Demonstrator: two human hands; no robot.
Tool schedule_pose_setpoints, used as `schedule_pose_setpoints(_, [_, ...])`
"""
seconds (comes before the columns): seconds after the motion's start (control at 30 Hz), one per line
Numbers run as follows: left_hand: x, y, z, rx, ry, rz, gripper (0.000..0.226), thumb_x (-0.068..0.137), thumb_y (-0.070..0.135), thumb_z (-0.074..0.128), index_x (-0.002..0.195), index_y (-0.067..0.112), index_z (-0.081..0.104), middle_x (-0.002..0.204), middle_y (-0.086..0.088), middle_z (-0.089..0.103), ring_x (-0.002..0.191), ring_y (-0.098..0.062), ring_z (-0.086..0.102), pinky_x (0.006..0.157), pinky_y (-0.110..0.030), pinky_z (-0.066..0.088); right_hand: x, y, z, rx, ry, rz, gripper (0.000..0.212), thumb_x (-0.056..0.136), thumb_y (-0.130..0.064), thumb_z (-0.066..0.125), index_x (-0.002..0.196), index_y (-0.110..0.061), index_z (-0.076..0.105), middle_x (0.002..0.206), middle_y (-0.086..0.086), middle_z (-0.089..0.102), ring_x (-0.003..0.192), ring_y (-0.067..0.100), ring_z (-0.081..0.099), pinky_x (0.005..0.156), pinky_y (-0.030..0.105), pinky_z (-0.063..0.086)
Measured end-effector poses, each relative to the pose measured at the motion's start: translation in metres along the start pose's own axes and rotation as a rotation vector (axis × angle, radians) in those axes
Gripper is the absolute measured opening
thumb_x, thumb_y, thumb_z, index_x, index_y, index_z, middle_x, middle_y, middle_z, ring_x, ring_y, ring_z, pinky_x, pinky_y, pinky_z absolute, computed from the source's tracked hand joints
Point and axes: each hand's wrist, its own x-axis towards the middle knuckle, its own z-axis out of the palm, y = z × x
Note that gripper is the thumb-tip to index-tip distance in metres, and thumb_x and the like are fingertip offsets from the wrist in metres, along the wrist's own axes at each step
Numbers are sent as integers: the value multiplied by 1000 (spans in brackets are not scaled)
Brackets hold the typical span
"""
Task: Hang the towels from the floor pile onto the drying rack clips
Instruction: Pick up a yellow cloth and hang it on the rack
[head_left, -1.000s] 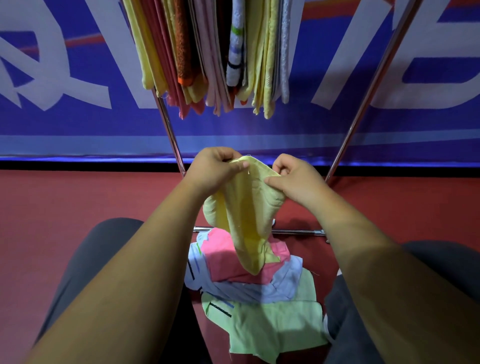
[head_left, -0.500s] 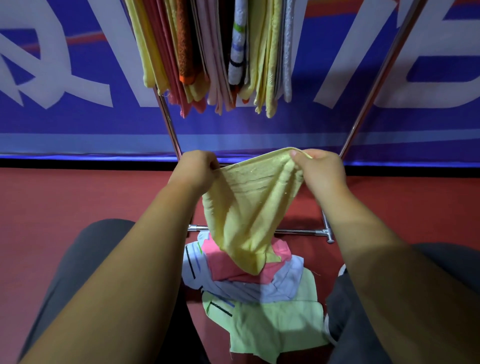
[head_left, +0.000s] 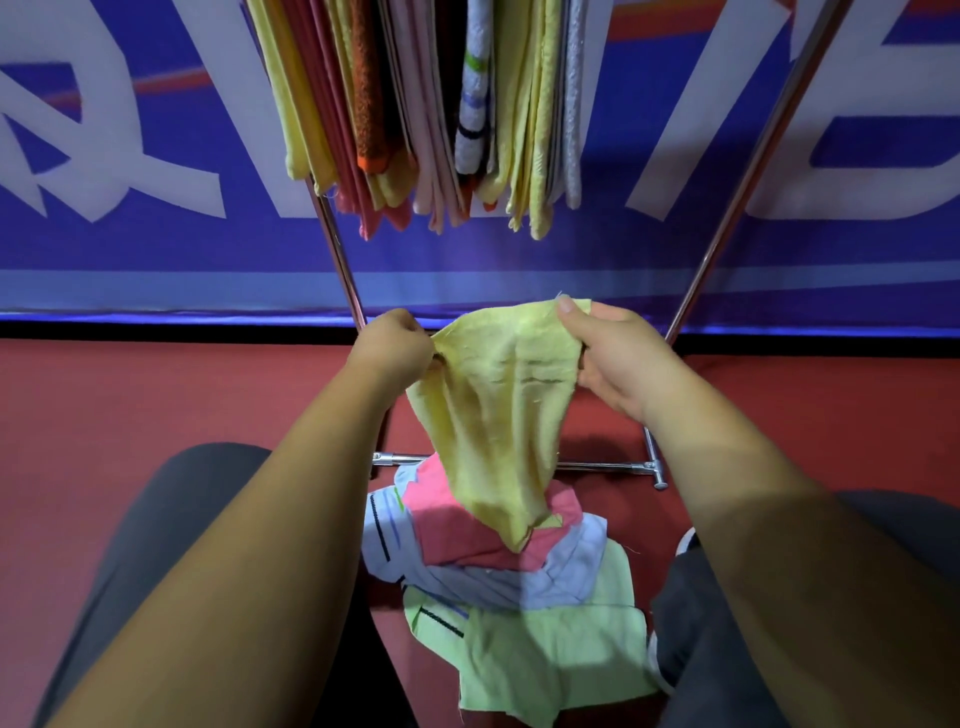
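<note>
the yellow towel (head_left: 498, 415) sits in the centre of the frame, lifted off the floor and stretched between both hands. the left hand (head_left: 389, 348), just left of centre, is curled into a fist, pinching the towel's upper left corner. the right hand (head_left: 618, 358), just right of centre, pinches the upper right corner under its thumb, with the other fingers folded behind the cloth. the hands are apart, with the top edge of the towel spanning the gap. the rest of the towel hangs down in a narrowing fold, and its lowest tip reaches the floor pile (head_left: 519, 582) in the lower centre; whether it touches the pile cannot be told.

in that pile a pink towel (head_left: 467, 540) lies on top, over a light blue towel (head_left: 524, 582) with dark stripes, and a pale green towel (head_left: 550, 660) lies spread at the bottom, nearest the lower edge of the frame. the pile lies on the red floor (head_left: 130, 405) between two knees in dark trousers (head_left: 156, 530).

the drying rack (head_left: 735, 208) shows as two shiny legs slanting up towards the top of the frame, joined by a low crossbar (head_left: 602, 466) just behind the pile. at top centre a tight row of hung towels (head_left: 426, 104) dangles, yellow, pink and orange, with a striped white towel (head_left: 475, 104) among them. a blue banner (head_left: 156, 249) with large white letters fills the background.
</note>
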Motion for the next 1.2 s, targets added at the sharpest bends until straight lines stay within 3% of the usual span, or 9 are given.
schedule_pose_setpoints(0.27, [-19, 21, -3, -709, 82, -148, 10, 82, 1, 50, 89, 0, 56, 80, -17, 59, 71, -32, 64, 65, -38, 59, -5, 5, 8, -91, -198, 69, 24, 96, -30, 77, 106, -8, 79, 102, 13, 81, 92, 24, 77, 92, 37, 58])
schedule_pose_setpoints(0.4, [-18, 16, -8, -871, 39, -205, 51, 72, 2, 37, 119, -7, 53, 103, -22, 60, 95, -45, 75, 83, -61, 58, 7, 14, 8, -203, -57, 109, 35, 91, -32, 73, 106, -1, 71, 99, 16, 73, 93, 33, 70, 86, 47, 54])
schedule_pose_setpoints(0.47, [-23, 19, -5, -833, 27, -202, 44, 74, 0, 32, 113, -3, 52, 99, -18, 55, 94, -46, 72, 82, -67, 57, 11, 18, 8, -242, -39, 138, 19, 90, -24, 64, 106, -14, 68, 93, 15, 59, 85, 30, 58, 78, 44, 51])
schedule_pose_setpoints(0.6, [-22, 24, 1, -912, 41, -212, 27, 77, -8, 23, 83, 18, 28, 85, -9, 40, 73, -29, 47, 68, -38, 46, 9, 20, 7, -288, -41, 110, 19, 106, -24, 61, 112, -12, 74, 106, 13, 80, 95, 29, 76, 89, 47, 62])
schedule_pose_setpoints(0.77, [-20, 18, -2, -786, -48, -223, 35, 83, 24, 53, 97, -4, 68, 77, -14, 57, 54, -24, 47, 63, -33, 50, 7, 15, 5, -197, -108, 43, 19, 105, -23, 66, 116, -14, 78, 109, 10, 81, 98, 22, 76, 93, 43, 62])
schedule_pose_setpoints(0.87, [-10, 12, 4, -575, 58, -175, 37, 82, 37, 83, 93, 3, 73, 81, -15, 67, 67, -28, 66, 71, -43, 64, -1, 12, 8, -102, -323, 57, 18, 104, -14, 63, 116, -10, 76, 108, 12, 77, 98, 21, 73, 91, 36, 60])
schedule_pose_setpoints(0.97, [-7, 8, 12, -470, 46, -113, 20, 87, 10, 83, 97, 0, 70, 82, -21, 67, 72, -30, 69, 72, -43, 65, -10, 10, 12, -87, -524, 100, 18, 106, -6, 56, 114, -5, 72, 98, 8, 77, 90, 15, 74, 83, 28, 61])
schedule_pose_setpoints(1.1, [-10, 12, 13, -455, -63, -91, 14, 83, -10, 73, 94, -6, 67, 75, -23, 62, 67, -35, 65, 64, -36, 61, -10, 12, 12, -122, -490, 81, 21, 108, -4, 53, 117, -3, 72, 99, 10, 78, 92, 16, 75, 81, 27, 62])
schedule_pose_setpoints(1.2, [-12, 13, 18, -546, -220, -86, 13, 81, -10, 61, 88, -2, 70, 89, -25, 68, 99, -54, 71, 93, -57, 60, -1, 18, 9, -147, -381, 42, 28, 109, -5, 51, 125, -4, 74, 117, 21, 76, 109, 29, 72, 100, 41, 58])
